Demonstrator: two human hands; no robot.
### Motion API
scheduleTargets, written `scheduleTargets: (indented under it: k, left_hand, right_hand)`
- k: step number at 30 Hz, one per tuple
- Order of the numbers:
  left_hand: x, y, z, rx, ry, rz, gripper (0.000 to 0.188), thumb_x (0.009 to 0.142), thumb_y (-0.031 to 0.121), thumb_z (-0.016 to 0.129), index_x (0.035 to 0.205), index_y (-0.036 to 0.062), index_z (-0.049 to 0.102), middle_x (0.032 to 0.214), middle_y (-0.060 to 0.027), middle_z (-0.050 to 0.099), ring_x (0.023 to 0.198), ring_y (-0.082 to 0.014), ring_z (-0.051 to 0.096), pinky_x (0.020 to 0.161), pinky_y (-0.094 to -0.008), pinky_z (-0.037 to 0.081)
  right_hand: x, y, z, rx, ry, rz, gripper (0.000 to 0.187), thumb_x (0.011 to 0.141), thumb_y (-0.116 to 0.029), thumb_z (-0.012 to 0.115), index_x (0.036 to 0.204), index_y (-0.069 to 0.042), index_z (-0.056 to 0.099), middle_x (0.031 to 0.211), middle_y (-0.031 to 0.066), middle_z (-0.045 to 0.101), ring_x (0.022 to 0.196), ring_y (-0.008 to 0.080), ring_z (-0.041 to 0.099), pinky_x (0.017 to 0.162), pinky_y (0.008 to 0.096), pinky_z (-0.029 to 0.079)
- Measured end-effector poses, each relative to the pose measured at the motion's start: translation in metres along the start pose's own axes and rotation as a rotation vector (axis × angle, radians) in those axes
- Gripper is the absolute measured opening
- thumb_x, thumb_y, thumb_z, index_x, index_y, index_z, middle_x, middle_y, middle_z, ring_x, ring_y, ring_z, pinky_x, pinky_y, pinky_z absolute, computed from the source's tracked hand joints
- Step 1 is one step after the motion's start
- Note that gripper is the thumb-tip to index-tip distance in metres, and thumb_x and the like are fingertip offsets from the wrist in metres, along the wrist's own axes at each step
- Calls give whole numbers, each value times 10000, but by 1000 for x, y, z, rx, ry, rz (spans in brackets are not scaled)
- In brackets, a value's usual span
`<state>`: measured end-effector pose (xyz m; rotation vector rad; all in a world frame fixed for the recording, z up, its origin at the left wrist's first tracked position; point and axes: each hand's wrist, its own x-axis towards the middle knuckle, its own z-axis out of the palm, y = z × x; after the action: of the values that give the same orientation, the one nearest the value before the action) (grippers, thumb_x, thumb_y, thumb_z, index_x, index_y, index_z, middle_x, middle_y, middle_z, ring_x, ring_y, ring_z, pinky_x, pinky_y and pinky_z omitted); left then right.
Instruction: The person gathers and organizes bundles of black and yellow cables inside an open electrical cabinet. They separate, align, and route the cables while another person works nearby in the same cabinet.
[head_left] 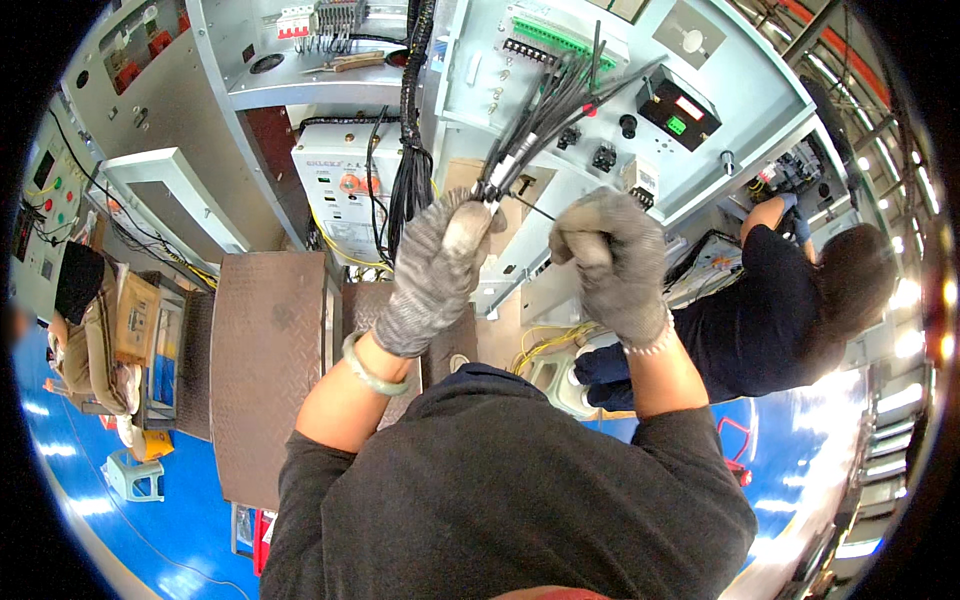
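My left hand (440, 265), in a grey knit glove, is wrapped round a bundle of black wires (548, 112). The loose wire ends fan up and to the right, and white sleeves (508, 165) sit on the wires just above my fingers. My right hand (615, 262), gloved alike and slightly blurred, is closed to the right of the bundle. A thin black strand (532, 206) runs from the bundle to my right fingers; whether it is a wire or a cable tie I cannot tell. Behind the wires stands a pale cabinet door panel (470, 75).
The panel carries a green terminal strip (550, 35) and a black box-shaped device (678, 108). A thick black harness (408, 150) hangs at the left, beside a white unit (345, 190). At the right a co-worker (765, 310) reaches into another cabinet. A brown platform (268, 380) stands left.
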<state>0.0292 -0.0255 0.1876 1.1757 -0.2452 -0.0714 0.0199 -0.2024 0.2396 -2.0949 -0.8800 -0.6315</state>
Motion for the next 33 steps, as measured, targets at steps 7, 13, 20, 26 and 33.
scheduleTargets:
  k: [7,13,20,26,33]
  left_hand:
    - [-4,-1,-6,103,-161,19,356,889,402,502,866,60,599,608,46,458,548,-36,408,490,-203,331]
    - [6,-18,-7,611,-339,256,291,877,301,527,969,29,571,772,-192,584,734,-322,594,652,-371,460]
    - [-24,-67,27,910,-736,77,412,842,413,511,1120,115,568,789,-181,622,747,-326,620,651,-405,480]
    - [-34,-129,58,1045,-1066,230,340,856,391,463,1003,106,578,825,-120,619,710,-296,622,569,-430,483]
    - [-28,-167,64,850,-935,275,255,831,348,500,865,101,552,803,-104,590,665,-290,606,528,-432,466]
  right_hand:
    - [0,23,19,-107,-49,120,32,787,-85,601,800,-56,597,752,113,585,698,306,589,630,343,477]
    - [-22,25,-4,-416,-359,252,169,798,-177,581,905,-47,586,819,124,594,787,317,582,695,395,464]
    - [-16,-35,-55,136,-478,482,240,782,-253,629,904,-48,655,786,117,639,727,236,638,667,339,478]
    - [-19,77,31,-144,-871,657,506,818,-442,569,1043,12,580,1012,187,617,961,295,593,820,371,460]
    - [-25,176,187,1134,-431,1361,261,793,-289,647,830,-36,598,728,53,569,623,175,566,543,320,505]
